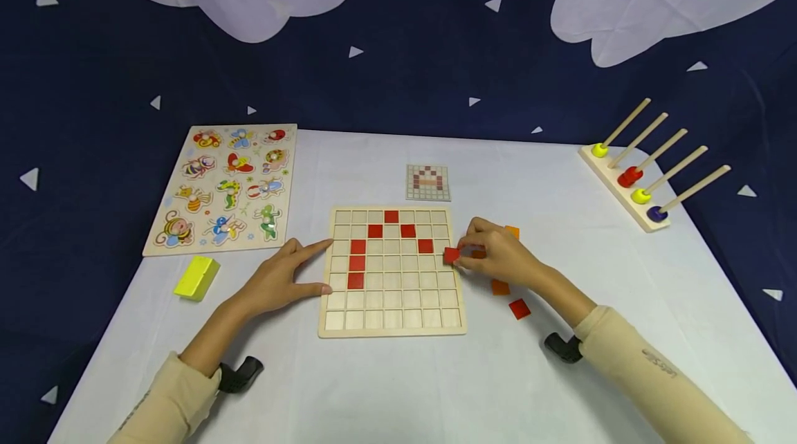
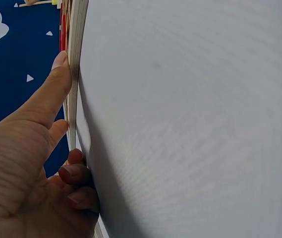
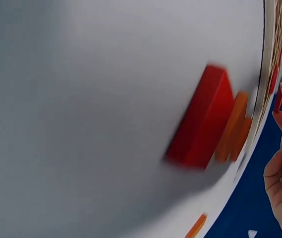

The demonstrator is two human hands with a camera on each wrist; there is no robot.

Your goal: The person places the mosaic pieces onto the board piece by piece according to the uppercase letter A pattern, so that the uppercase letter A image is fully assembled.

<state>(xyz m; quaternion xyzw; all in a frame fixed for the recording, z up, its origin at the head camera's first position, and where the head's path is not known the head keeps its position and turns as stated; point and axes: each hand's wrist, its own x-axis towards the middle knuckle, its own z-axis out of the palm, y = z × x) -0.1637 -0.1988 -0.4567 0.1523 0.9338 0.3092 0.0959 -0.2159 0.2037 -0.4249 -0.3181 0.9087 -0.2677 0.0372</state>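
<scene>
A wooden grid board [image 1: 392,333] lies at the middle of the table, with several red square tiles [image 1: 357,263] in its cells. My left hand [image 1: 278,279] touches the board's left edge with straight index finger and thumb; its other fingers curl below in the left wrist view. Between thumb and fingertips, my right hand [image 1: 503,256] pinches a red square tile [image 1: 451,255] above the board's right edge. The right wrist view shows this held tile [image 3: 281,94] edge-on. Right of the board lie another red tile [image 1: 519,308] and several orange tiles [image 1: 500,288], one partly behind the hand.
Behind the board lies a small pattern card [image 1: 427,183]. An insect peg puzzle [image 1: 214,188] is at the left, with a yellow block [image 1: 197,278] before it. At the back right stands a wooden peg rack [image 1: 625,188] with coloured beads.
</scene>
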